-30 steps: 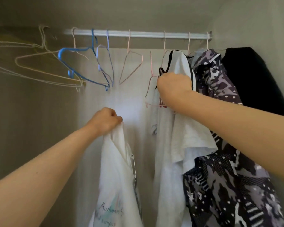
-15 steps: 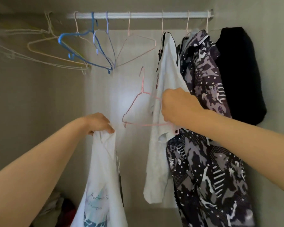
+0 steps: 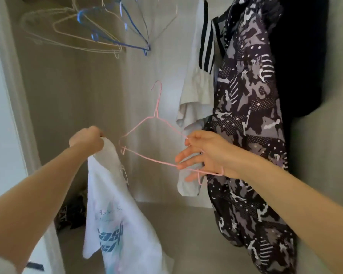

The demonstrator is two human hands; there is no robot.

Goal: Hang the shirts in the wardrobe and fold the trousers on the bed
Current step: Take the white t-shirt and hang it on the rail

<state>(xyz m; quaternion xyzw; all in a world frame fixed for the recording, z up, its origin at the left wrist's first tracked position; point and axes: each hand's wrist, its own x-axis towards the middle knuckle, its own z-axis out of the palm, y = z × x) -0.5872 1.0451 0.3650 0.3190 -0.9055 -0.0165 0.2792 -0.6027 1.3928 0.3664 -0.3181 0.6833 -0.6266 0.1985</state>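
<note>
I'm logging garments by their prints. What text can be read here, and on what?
"Auth…": script on the white T-shirt held by the left hand; rest blurred.
Big blue letters below it: creased, unreadable.
"FA…": white letters on the dark cloth on the wardrobe floor; cut off.
Nothing on the pink hanger in the right hand or the hanging clothes.

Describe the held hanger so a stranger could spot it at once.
Inside the wardrobe, the left hand grips a white printed shirt. Beside it the right hand holds a thin wire hanger. Unlike the blue and pale hangers clustered above, it is pink and held low.
</note>
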